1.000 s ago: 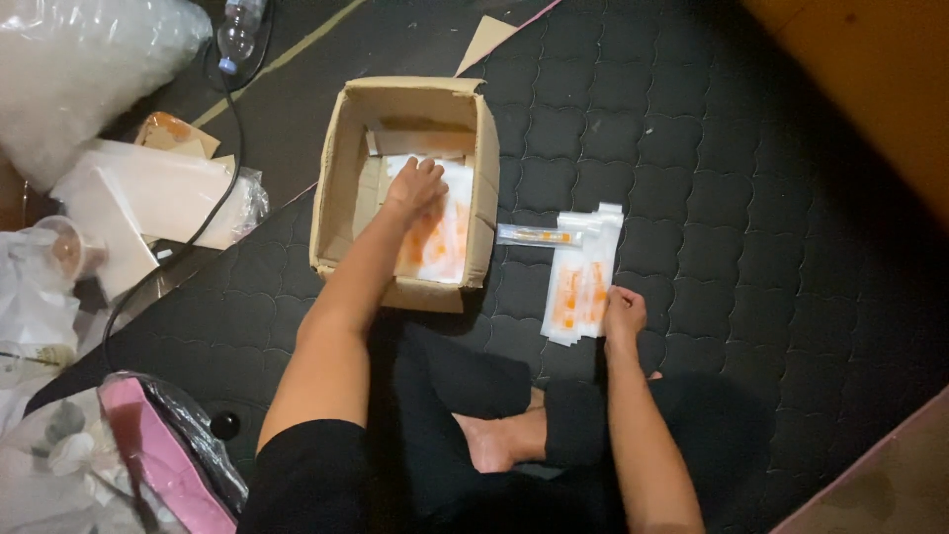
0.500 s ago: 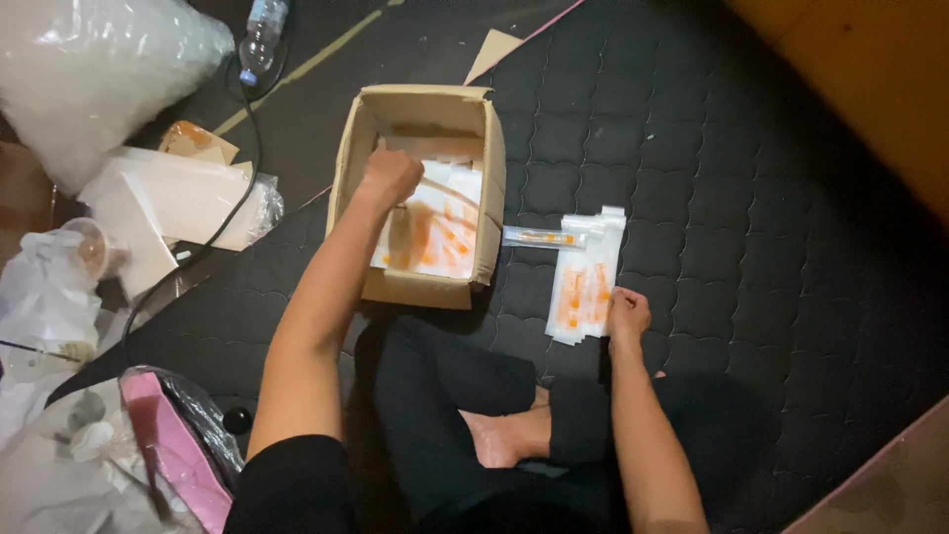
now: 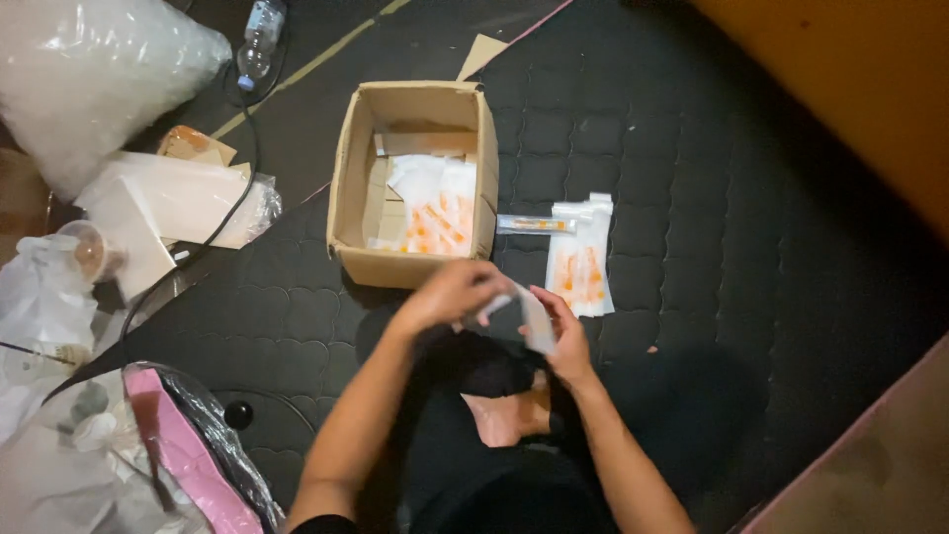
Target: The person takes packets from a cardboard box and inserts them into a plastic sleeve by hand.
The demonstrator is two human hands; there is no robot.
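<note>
A clear bag is held above the lap, pinched at its edges by the fingers of the left hand and right hand. Just beyond stands an open box with orange-filled packets; more packets lie on the dark mat.

I see dim, warm light overall; the dark quilted mat swallows detail, the white plastic bag glares top left, and both hands blur slightly.
</note>
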